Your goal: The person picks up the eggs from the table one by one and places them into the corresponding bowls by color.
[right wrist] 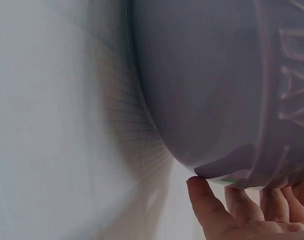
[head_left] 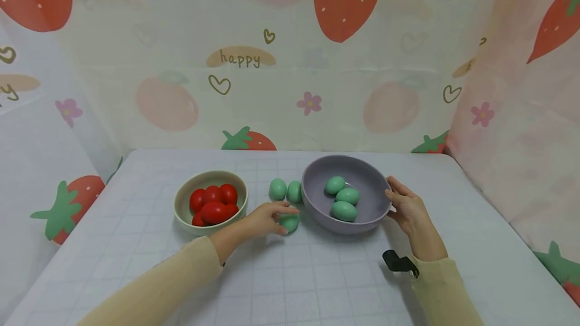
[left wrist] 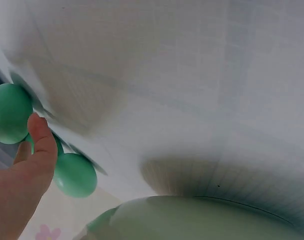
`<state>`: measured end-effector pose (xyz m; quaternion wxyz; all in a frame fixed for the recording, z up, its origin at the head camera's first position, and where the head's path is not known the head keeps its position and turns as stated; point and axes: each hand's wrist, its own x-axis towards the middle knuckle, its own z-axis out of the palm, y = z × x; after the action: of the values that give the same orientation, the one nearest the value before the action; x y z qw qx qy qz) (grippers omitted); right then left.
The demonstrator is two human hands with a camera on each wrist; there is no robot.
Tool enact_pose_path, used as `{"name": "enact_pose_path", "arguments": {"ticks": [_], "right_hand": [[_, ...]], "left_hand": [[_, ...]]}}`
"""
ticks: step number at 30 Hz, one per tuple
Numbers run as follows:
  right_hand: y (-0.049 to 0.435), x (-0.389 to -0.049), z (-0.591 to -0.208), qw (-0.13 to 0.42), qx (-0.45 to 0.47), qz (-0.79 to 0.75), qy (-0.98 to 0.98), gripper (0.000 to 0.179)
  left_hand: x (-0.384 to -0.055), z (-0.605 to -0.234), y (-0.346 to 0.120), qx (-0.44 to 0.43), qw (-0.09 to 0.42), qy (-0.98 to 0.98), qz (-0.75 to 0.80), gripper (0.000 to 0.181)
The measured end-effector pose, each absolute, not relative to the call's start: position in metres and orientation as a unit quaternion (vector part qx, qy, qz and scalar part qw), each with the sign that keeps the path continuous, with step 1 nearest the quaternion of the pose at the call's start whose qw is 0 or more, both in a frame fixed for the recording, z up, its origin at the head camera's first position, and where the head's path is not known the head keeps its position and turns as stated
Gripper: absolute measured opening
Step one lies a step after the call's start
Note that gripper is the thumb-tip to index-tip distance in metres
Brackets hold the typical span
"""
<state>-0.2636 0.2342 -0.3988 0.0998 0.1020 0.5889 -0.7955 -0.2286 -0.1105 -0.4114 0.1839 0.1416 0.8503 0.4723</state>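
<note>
In the head view my left hand [head_left: 265,220] reaches over a green egg [head_left: 290,223] on the table, thumb on the near side and fingers above it. The left wrist view shows the thumb [left wrist: 41,137] stretched out beside a green egg [left wrist: 10,114]; whether it touches cannot be made out. Two more green eggs [head_left: 278,189] stand just behind. My right hand [head_left: 411,210] holds the right side of a purple bowl [head_left: 312,210], its fingertips against the outer wall [right wrist: 207,90]. Three green eggs [head_left: 344,211] lie inside that bowl.
Left of the loose eggs stands a pale green bowl [head_left: 181,220] with several red tomatoes [head_left: 214,212]; my left forearm passes in front of it. A white gridded cloth covers the table [head_left: 290,286]. Strawberry-printed sheets [head_left: 290,89] hang behind and at both sides.
</note>
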Motion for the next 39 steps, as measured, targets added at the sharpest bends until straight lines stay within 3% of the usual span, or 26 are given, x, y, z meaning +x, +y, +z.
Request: {"name": "enact_pose_path", "arguments": {"ticks": [14,32,39], "right_hand": [[0.2339,-0.2634,-0.3976,0.094,0.102,-0.802,0.581,0.048],[0.2334,-0.2651,-0.3982,0.099,0.108,-0.794,0.591,0.06],[0.2349,-0.2655,-0.3983,0.097,0.109,-0.789,0.597,0.061]], "left_hand": [[-0.2355,-0.415,-0.1098,0.194,0.175,0.851,0.455,0.048],[-0.2372,-0.4163,-0.1097,0.191,0.148,0.866,0.438,0.047],[-0.2328,-0.4084,-0.1067,0.145,0.156,0.864,0.456,0.049]]}}
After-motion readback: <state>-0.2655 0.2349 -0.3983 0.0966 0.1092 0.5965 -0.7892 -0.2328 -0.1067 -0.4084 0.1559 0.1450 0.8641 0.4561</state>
